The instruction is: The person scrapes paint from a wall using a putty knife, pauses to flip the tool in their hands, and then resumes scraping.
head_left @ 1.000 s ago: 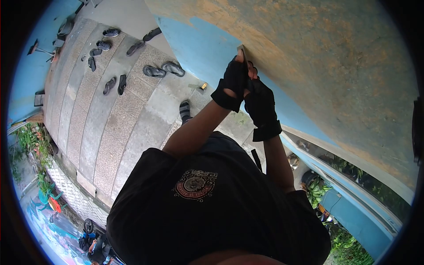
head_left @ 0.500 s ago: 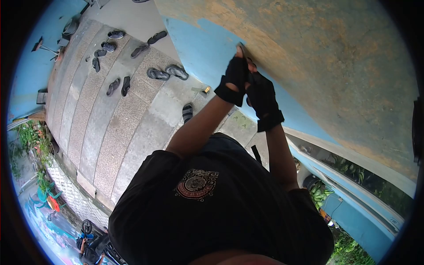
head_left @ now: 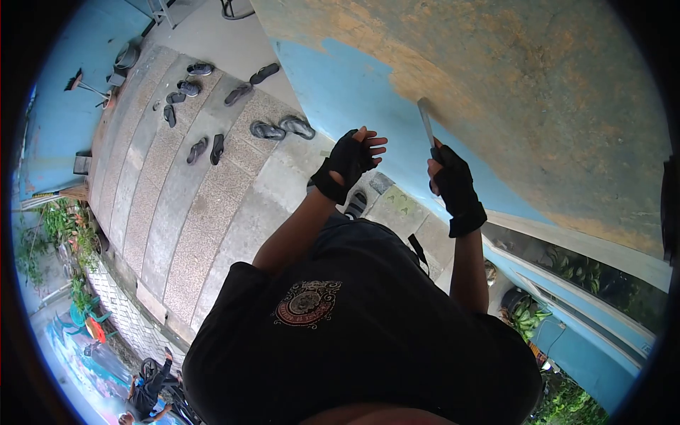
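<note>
My right hand (head_left: pixel 453 183), in a black fingerless glove, is closed around the handle of a long scraper-like tool (head_left: pixel 426 122). The tool's narrow metal blade points up toward the wall (head_left: pixel 489 92), near the line where light blue paint meets rough brown-grey surface. My left hand (head_left: pixel 354 157), gloved the same way, is apart from the tool to the left, with its fingers spread and nothing in them.
Several sandals and shoes (head_left: pixel 267 130) lie on the tiled floor (head_left: pixel 191 234). A broom (head_left: pixel 83 83) leans at the far left. Plants (head_left: pixel 71 227) and a white brick wall (head_left: pixel 131 312) stand lower left. Another person (head_left: pixel 150 391) is at the bottom left beside a motorbike.
My hands were together at the wall. Now they are apart: the left has come off, down and left, and opened; the right has moved down and right with the tool, whose blade now shows.
</note>
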`<act>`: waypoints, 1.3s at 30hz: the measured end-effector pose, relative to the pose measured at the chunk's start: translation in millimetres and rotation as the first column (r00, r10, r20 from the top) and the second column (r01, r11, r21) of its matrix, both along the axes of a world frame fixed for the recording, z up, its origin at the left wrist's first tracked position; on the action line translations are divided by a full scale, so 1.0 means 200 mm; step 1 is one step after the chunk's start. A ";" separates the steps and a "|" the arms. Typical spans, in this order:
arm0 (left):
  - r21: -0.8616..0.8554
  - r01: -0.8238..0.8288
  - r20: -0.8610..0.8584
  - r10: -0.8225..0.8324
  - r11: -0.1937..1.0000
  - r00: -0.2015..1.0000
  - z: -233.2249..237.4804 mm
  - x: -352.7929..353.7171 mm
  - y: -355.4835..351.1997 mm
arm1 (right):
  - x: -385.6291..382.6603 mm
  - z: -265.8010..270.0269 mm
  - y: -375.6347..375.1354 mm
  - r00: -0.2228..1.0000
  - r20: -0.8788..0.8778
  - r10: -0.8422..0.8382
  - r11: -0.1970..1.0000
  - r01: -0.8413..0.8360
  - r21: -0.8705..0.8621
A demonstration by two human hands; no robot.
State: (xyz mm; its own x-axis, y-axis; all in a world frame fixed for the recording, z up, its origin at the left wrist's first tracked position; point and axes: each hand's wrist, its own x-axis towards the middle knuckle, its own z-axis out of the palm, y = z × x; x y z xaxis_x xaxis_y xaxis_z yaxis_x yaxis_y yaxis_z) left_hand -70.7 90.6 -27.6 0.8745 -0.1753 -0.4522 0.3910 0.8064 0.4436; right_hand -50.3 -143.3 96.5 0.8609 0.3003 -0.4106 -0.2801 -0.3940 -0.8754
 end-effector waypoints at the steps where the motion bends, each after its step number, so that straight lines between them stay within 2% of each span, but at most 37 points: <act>1: 0.005 0.001 0.002 -0.001 1.000 1.000 0.00 0.00 0.01 | 0.03 0.01 0.01 1.000 -0.004 0.007 1.000 -0.007 -0.001; 2: 0.018 0.018 0.025 -0.019 1.000 1.000 0.01 0.01 0.01 | 0.05 0.00 0.02 1.000 0.000 0.007 1.000 -0.007 0.002; 3: 0.033 0.033 0.049 -0.035 0.999 0.998 0.04 0.01 0.02 | 0.07 0.00 0.05 0.968 0.215 0.132 0.978 -0.092 -0.184; 4: 0.040 0.032 0.053 -0.034 0.999 0.998 0.07 0.01 0.03 | 0.07 0.00 0.08 0.875 0.393 0.282 0.917 -0.127 -0.377; 5: 0.088 0.031 0.062 -0.037 0.996 0.997 0.10 0.01 0.02 | 0.05 0.02 0.10 0.852 0.422 0.310 0.911 -0.138 -0.389; 7: 0.141 0.027 0.079 -0.038 0.990 0.996 0.17 0.00 -0.01 | 0.02 0.04 0.11 0.864 0.390 0.318 0.908 -0.160 -0.386; 9: 0.322 -0.025 0.121 -0.015 0.946 0.993 0.23 -0.02 -0.04 | -0.01 0.04 0.11 0.876 0.367 0.314 0.907 -0.163 -0.388; 10: 0.327 -0.029 0.127 -0.014 0.945 0.992 0.22 -0.02 -0.05 | -0.03 0.02 0.10 0.873 0.374 0.314 0.909 -0.162 -0.385; 12: 0.417 -0.073 0.188 -0.008 0.906 0.982 0.22 -0.03 -0.06 | -0.05 -0.02 0.07 0.905 0.359 0.229 0.955 -0.138 -0.262; 14: 0.430 -0.147 0.186 0.073 0.891 0.980 0.24 -0.05 -0.09 | -0.08 -0.02 0.05 0.907 0.360 0.220 0.958 -0.133 -0.253; 17: 0.577 -0.135 0.272 -0.034 0.805 0.962 0.26 -0.08 -0.06 | -0.08 -0.03 0.04 0.917 0.347 0.196 0.967 -0.122 -0.223; 19: 0.567 -0.170 0.315 -0.021 0.806 0.949 0.30 -0.11 -0.05 | -0.09 -0.06 0.04 0.935 0.334 0.124 0.987 -0.081 -0.138; 24: 0.625 -0.197 0.341 -0.038 0.755 0.939 0.39 -0.16 -0.03 | -0.14 -0.06 0.07 0.936 0.326 0.132 0.988 -0.098 -0.118; 26: 0.735 -0.225 0.368 -0.096 0.640 0.925 0.45 -0.20 -0.02 | -0.18 -0.05 0.06 0.928 0.358 0.105 0.991 -0.070 -0.110; 27: 0.735 -0.212 0.376 -0.127 0.645 0.918 0.44 -0.20 -0.03 | -0.20 -0.03 0.06 0.929 0.351 0.118 0.990 -0.082 -0.116; 29: 0.613 -0.275 0.468 -0.059 0.740 0.882 0.41 -0.21 -0.03 | -0.24 -0.04 0.04 0.910 0.392 0.139 0.986 -0.091 -0.137; 30: 0.612 -0.249 0.474 -0.097 0.750 0.875 0.43 -0.21 -0.03 | -0.27 -0.04 0.02 0.911 0.399 0.100 0.989 -0.049 -0.137; 32: 0.562 -0.244 0.498 -0.088 0.790 0.862 0.45 -0.22 -0.05 | -0.35 -0.03 0.02 0.844 0.530 0.085 0.989 -0.009 -0.145; 34: 0.532 -0.182 0.499 -0.133 0.827 0.856 0.43 -0.23 -0.07 | -0.43 -0.02 0.00 0.871 0.491 -0.020 0.988 0.091 -0.123; 36: 0.582 -0.125 0.493 -0.226 0.803 0.840 0.43 -0.26 -0.09 | -0.55 0.02 -0.02 0.868 0.487 -0.098 0.974 0.185 -0.132; 38: 0.556 -0.010 0.491 -0.319 0.831 0.811 0.44 -0.30 -0.11 | -0.67 0.04 -0.05 0.888 0.409 -0.212 0.950 0.286 -0.127; 39: 0.537 0.032 0.498 -0.347 0.843 0.795 0.40 -0.32 -0.13 | -0.73 -0.08 -0.09 0.858 0.446 -0.254 0.943 0.322 -0.083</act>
